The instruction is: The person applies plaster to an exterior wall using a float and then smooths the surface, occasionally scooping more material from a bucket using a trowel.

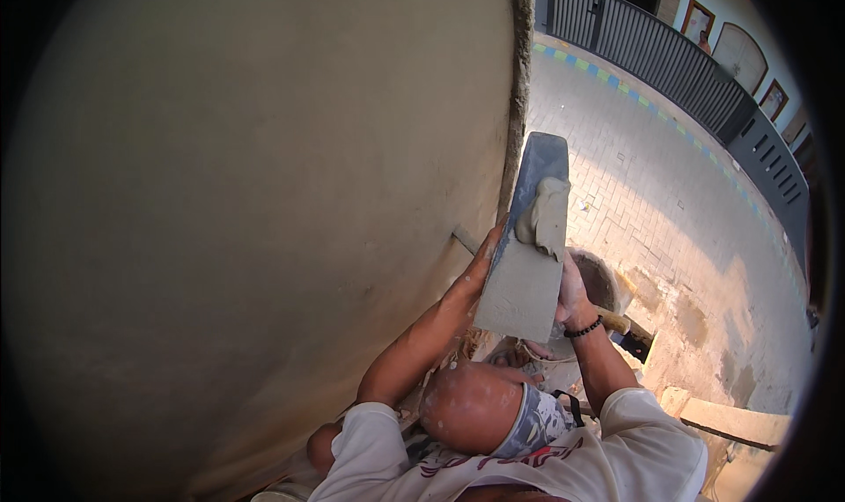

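Note:
A long, flat plastering float (524,291) is held up in front of me, beside the wall. Its far end is dark blue-grey, and its near part is coated in pale grey. A thick lump of wet grey plaster (543,216) sits on its upper half. My left hand (495,242) is at the float's left edge, with most of its fingers hidden behind it. At the right edge, my right hand (572,292) is closed against the float, its fingertips out of sight. A dark beaded bracelet circles my right wrist.
A large plastered wall (255,194) fills the left, ending in a rough vertical edge (520,79). Below my right hand are a bucket (597,282) and a wooden piece (613,320). Beyond lies a paved lane (651,194) with a dark metal gate (651,40).

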